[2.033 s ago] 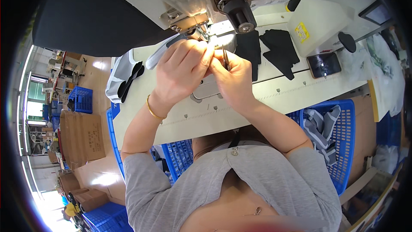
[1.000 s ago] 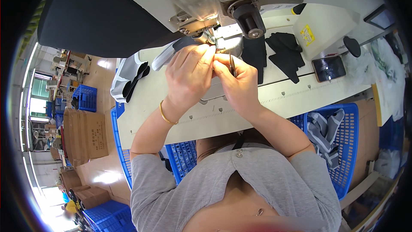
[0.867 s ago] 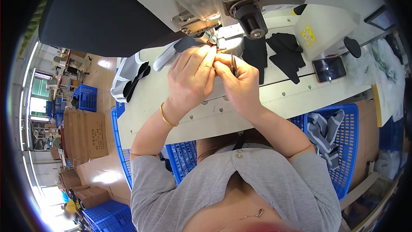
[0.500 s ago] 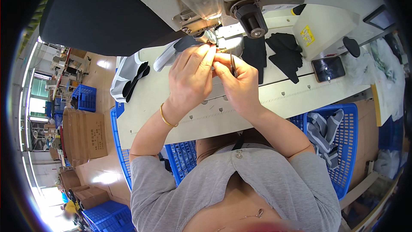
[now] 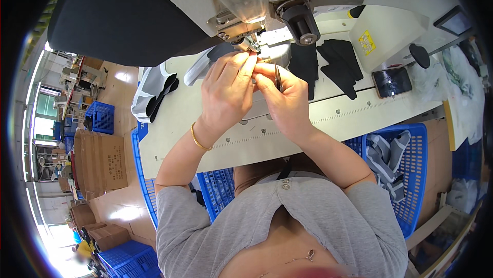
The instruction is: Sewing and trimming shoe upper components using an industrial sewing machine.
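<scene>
My left hand is right under the lit needle area of a sewing machine. Its fingertips are pressed together, and whatever they pinch is too small or hidden to make out. Close beside it, almost touching, my right hand has thumb and forefinger drawn together at the same spot. A slim, dark, pointed tool is tucked in the right hand and sticks up past the forefinger; its exact kind is unclear. Both wrists hover over the pale machine table.
Black fabric pieces lie right of the needle area, near a phone. Grey-and-black pieces rest on the left. A blue basket holding grey pieces stands at lower right. A large black panel hangs upper left.
Both hands stay almost in place, with only a slight shift of the fingers by the needle. Nothing is visibly taken up or let go.
</scene>
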Tool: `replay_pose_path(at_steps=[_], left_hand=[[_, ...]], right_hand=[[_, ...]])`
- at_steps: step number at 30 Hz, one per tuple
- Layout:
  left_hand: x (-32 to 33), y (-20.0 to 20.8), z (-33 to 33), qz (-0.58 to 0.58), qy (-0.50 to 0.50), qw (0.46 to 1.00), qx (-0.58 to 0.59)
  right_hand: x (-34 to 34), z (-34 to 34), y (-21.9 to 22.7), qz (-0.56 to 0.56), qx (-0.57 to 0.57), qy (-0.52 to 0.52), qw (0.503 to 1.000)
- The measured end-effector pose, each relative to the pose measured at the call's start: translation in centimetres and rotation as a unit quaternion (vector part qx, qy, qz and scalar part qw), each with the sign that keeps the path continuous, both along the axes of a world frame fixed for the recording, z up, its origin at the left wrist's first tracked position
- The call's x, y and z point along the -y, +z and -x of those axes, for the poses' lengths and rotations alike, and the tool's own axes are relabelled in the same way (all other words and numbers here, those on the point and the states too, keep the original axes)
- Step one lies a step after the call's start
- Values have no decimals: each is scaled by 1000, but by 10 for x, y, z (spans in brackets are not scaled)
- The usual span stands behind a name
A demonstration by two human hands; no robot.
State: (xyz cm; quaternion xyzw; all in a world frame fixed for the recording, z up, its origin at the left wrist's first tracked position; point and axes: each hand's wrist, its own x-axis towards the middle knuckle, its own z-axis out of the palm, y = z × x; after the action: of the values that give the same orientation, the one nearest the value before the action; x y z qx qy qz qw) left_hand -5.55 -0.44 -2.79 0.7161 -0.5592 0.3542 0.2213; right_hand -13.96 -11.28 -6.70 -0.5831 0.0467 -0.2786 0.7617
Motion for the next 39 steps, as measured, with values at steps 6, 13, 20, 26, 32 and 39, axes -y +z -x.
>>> replay_pose_path(at_steps=[6, 13, 20, 26, 32, 39], left_hand=[[-7, -21, 0, 58, 28, 998, 19], [4, -31, 9, 71, 23, 996, -57], [15, -35, -21, 99, 78, 991, -55], [-22, -15, -48, 204, 142, 958, -143], [-127, 21, -38, 268, 132, 907, -296], [-101, 9, 35, -98, 111, 806, -574]], right_hand=[[-1, 5, 0, -47, 7, 4, 999], [10, 18, -20, 121, -28, -59, 990], [19, 31, -21, 109, -25, 25, 993], [14, 37, -16, 188, 15, 92, 978], [13, 51, 6, 302, 100, 20, 948], [-22, 45, -4, 256, -26, 105, 960]])
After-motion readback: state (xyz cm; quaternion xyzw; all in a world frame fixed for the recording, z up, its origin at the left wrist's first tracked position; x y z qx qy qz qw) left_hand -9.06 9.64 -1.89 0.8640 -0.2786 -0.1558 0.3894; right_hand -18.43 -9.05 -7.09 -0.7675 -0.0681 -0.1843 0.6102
